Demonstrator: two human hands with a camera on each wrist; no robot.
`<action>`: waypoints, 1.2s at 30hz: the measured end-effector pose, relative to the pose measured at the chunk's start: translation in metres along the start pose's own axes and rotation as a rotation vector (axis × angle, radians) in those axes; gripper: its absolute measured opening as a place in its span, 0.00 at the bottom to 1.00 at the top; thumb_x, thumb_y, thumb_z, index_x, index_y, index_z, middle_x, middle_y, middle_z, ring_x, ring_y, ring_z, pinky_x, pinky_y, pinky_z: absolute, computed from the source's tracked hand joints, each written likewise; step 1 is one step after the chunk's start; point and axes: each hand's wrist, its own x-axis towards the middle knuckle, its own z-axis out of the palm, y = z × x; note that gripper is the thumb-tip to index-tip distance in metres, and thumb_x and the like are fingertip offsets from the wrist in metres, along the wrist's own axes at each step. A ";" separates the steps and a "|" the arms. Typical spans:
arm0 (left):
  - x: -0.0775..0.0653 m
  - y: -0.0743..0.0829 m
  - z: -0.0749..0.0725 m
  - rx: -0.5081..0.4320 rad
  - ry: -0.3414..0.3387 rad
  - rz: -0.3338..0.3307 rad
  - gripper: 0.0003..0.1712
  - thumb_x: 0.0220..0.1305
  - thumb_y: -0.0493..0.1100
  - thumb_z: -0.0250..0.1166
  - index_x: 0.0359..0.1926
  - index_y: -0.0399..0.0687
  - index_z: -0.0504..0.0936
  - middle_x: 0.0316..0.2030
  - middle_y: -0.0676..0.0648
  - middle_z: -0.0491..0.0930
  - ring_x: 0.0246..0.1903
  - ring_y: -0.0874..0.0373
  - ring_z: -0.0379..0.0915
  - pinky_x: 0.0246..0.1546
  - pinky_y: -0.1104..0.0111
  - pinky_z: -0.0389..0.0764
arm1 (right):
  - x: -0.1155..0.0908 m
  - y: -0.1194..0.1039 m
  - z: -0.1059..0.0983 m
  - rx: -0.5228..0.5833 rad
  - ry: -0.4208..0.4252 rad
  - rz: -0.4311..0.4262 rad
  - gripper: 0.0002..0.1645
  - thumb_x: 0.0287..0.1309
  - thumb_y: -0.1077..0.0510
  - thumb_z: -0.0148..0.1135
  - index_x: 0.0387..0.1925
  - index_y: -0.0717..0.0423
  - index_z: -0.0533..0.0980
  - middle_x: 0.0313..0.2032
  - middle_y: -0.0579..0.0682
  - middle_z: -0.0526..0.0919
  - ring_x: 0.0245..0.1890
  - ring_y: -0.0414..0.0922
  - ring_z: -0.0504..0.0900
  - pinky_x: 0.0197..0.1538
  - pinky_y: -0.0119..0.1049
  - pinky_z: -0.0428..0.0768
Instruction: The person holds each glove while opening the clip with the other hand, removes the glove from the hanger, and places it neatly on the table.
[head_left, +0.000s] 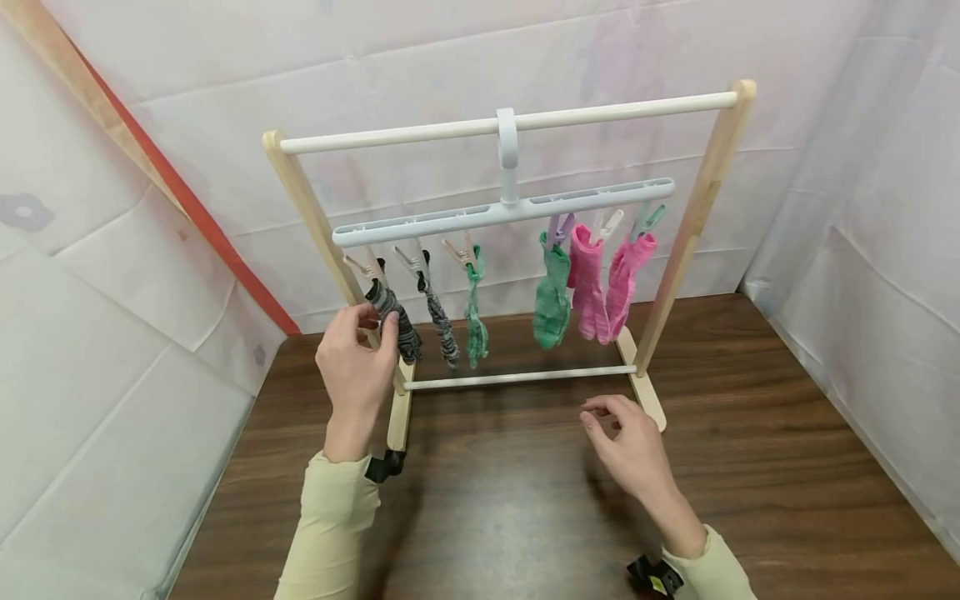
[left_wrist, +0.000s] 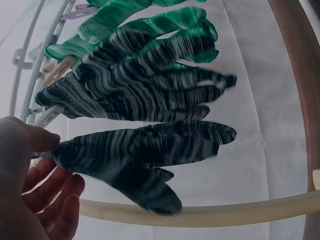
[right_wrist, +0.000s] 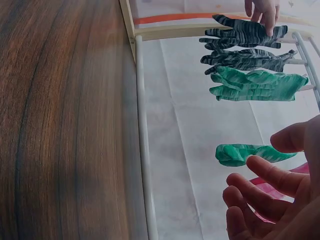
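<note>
In the head view my left hand point(head_left: 352, 358) is at the leftmost black-and-grey striped glove point(head_left: 397, 321). The left wrist view shows thumb and fingers pinching that glove point(left_wrist: 145, 150) by its cuff. A clothespin point(head_left: 365, 267) sits at the top of the glove, below the white hanger point(head_left: 450, 222). Beside it hangs a second striped glove point(head_left: 441, 325), then a green glove point(head_left: 476, 321). My right hand point(head_left: 626, 442) hovers over the table, loosely curled around nothing, below another green glove point(head_left: 552, 300) and two pink gloves point(head_left: 588, 283).
The hanger hooks over the top rod point(head_left: 405, 136) of a wooden rack. Its right post point(head_left: 697, 217) and a lower white rod point(head_left: 517, 378) frame the gloves. Beneath is a dark wooden table point(head_left: 517, 500), with pale cloth walls point(head_left: 420, 75) behind and at the sides.
</note>
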 end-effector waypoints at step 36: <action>-0.033 0.020 -0.007 -0.257 0.095 0.074 0.06 0.49 0.35 0.72 0.29 0.37 0.82 0.25 0.46 0.79 0.21 0.59 0.75 0.23 0.76 0.75 | 0.021 -0.033 -0.012 0.068 0.154 -0.160 0.07 0.56 0.55 0.64 0.39 0.48 0.81 0.38 0.40 0.81 0.38 0.38 0.77 0.37 0.33 0.73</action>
